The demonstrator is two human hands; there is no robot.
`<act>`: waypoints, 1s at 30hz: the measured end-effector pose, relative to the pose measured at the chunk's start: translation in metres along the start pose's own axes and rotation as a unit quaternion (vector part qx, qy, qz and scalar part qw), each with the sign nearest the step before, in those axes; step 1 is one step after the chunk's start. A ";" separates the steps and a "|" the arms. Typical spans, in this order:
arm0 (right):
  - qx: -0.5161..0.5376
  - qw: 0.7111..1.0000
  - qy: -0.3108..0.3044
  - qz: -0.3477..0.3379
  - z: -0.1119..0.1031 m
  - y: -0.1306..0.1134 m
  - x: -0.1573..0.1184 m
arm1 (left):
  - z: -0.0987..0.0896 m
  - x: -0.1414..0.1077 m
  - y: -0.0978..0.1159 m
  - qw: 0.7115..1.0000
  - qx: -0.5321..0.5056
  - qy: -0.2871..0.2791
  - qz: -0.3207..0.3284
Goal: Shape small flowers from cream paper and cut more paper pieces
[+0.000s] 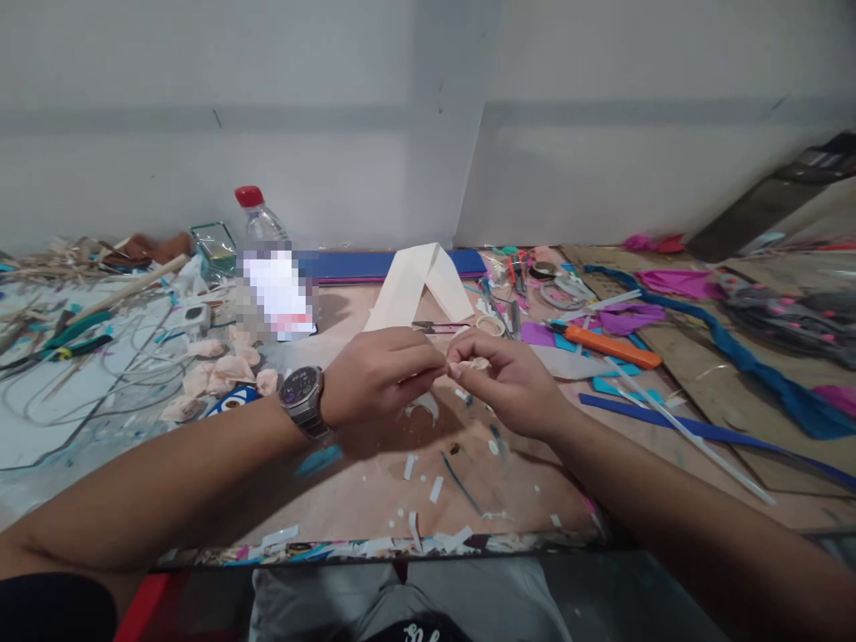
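Observation:
Over the middle of the table, my left hand (pixel 378 374) and my right hand (pixel 512 383) meet, fingertips pinched close together. Between them is a small pale, crumpled piece (pixel 479 364), mostly covered by the fingers; its material is hard to make out. A folded cream strip (pixel 399 283) stands just beyond my hands, with dark-tipped tweezers or scissors (pixel 428 326) beside it. Several small peach-coloured bundles (pixel 231 374) lie to the left of my watch-wearing wrist. White paper scraps (pixel 436 489) are scattered beneath and in front of my hands.
A phone with a bright screen (pixel 277 290) leans near a red-capped bottle (pixel 258 214). An orange cutter (pixel 605 344), a blue strip (pixel 659 417) and a white stick (pixel 695 437) lie right. Green-handled pliers (pixel 80 330) and loose cable are left. A wall stands behind.

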State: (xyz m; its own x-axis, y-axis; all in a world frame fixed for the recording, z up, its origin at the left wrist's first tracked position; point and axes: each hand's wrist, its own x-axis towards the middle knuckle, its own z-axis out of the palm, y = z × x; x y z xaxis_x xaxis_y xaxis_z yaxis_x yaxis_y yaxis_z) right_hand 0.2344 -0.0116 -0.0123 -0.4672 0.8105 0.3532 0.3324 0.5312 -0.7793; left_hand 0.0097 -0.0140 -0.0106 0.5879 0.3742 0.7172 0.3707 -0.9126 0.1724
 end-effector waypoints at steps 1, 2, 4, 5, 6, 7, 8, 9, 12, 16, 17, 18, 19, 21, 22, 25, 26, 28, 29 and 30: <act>0.020 1.000 -0.009 0.018 -0.001 0.000 0.001 | 0.000 0.000 0.000 1.000 0.001 -0.002 0.005; 0.038 0.999 -0.017 0.034 -0.001 -0.001 0.001 | 0.000 0.000 0.000 1.000 0.000 -0.003 0.010; 0.072 0.995 -0.031 0.060 -0.002 -0.003 0.002 | -0.001 0.000 0.000 1.000 -0.001 0.001 0.024; 0.088 0.993 -0.038 0.070 -0.002 -0.004 0.003 | -0.002 0.000 0.000 0.999 -0.003 0.006 0.036; 0.104 0.990 -0.047 0.080 -0.002 -0.005 0.003 | -0.003 0.001 0.000 0.999 -0.005 0.011 0.047; 0.120 0.987 -0.055 0.090 -0.003 -0.006 0.003 | -0.003 0.001 0.001 0.998 -0.008 0.016 0.057; 0.135 0.984 -0.061 0.099 -0.003 -0.006 0.004 | -0.004 0.002 0.001 0.998 -0.011 0.019 0.064; 0.150 0.980 -0.068 0.108 -0.003 -0.007 0.004 | -0.004 0.002 0.001 0.997 -0.014 0.020 0.069; 0.188 0.971 -0.083 0.120 -0.003 -0.006 0.005 | -0.005 0.003 0.002 0.997 -0.018 0.012 0.070; 0.210 0.966 -0.108 0.104 -0.003 -0.003 0.005 | -0.004 0.002 0.003 0.998 -0.020 -0.004 0.063; 0.211 0.966 -0.113 0.101 -0.003 -0.003 0.005 | -0.004 0.003 0.003 0.998 -0.021 -0.002 0.059; 0.212 0.966 -0.114 0.098 -0.003 -0.003 0.005 | -0.003 0.003 0.003 0.998 -0.023 0.002 0.055; 0.211 0.966 -0.112 0.098 -0.004 -0.003 0.005 | -0.003 0.003 0.003 0.998 -0.024 0.006 0.052; 0.207 0.967 -0.108 0.098 -0.004 -0.002 0.005 | -0.003 0.003 0.004 0.999 -0.020 0.011 0.046; 0.204 0.969 -0.106 0.095 -0.003 -0.002 0.004 | -0.002 0.003 0.004 0.999 -0.017 0.011 0.043; 0.191 0.974 -0.099 0.074 -0.002 -0.001 0.003 | -0.002 0.002 0.003 0.999 -0.009 0.006 0.033; 0.184 0.976 -0.094 0.065 -0.001 -0.001 0.003 | -0.002 0.001 0.003 1.000 -0.008 0.004 0.029; 0.167 0.982 -0.075 0.050 0.000 0.000 0.002 | -0.002 0.001 0.002 1.000 -0.007 0.005 0.020; 0.155 0.985 -0.062 0.043 0.000 0.001 0.002 | -0.002 0.001 0.002 1.000 -0.009 0.008 0.014; 0.140 0.988 -0.049 0.034 0.000 0.001 0.001 | -0.002 0.001 0.002 1.000 -0.013 0.011 0.007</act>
State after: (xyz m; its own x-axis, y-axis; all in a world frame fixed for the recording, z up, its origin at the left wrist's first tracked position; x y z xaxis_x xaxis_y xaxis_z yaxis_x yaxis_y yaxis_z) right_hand 0.2341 -0.0102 -0.0128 -0.5330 0.8070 0.2541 0.1326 0.3763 -0.9170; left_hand 0.0096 -0.0156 -0.0087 0.5767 0.3570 0.7348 0.3427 -0.9222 0.1790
